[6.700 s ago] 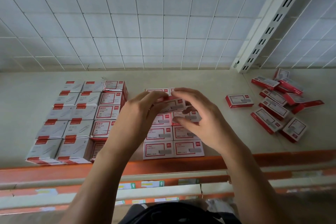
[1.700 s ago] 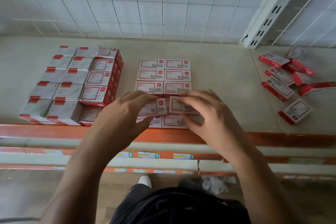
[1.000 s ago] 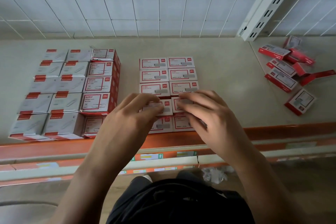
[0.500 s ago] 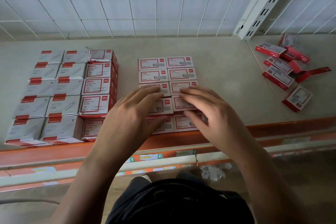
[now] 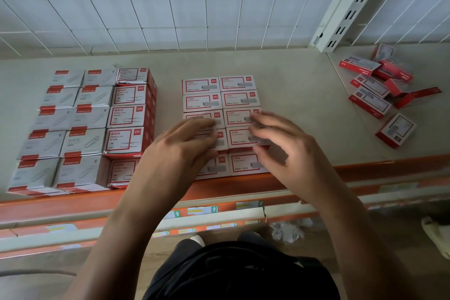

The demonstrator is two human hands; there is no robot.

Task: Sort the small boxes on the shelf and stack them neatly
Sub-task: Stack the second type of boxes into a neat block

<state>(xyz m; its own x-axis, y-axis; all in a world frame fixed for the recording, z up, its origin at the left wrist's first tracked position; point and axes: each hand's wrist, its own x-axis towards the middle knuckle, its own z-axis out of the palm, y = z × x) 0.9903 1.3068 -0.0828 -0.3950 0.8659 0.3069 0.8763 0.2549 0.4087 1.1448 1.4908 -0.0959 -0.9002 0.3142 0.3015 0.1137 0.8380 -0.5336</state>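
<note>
Head view. Step in hand, as I judge it: squaring up a pair just set on the middle block of staple boxes (image 5: 220,94), a two-wide grid on the shelf (image 5: 304,105) between the paper clip boxes (image 5: 126,114) on the left and the loose boxes (image 5: 371,91) well apart on the right.

My left hand (image 5: 185,146) lies flat, fingers nearly straight, pressing the left-column box near the front. My right hand (image 5: 280,146) has its fingers slightly bent, tips resting on the right-column box beside it, thumb by its near edge. Neither hand grips anything that I can see.

Next move probably: check the edges sit flush, then reach right to the loose boxes for more. They lie at all angles, one open, so each needs turning label-up first.

Writing: red "deli" logo, "订书针" and "24/6" on the staple boxes; "回形针 PAPER CLIPS" on the red-trimmed ones. The grey boxes' red tag may read "Comix", too blurred to be sure.
</note>
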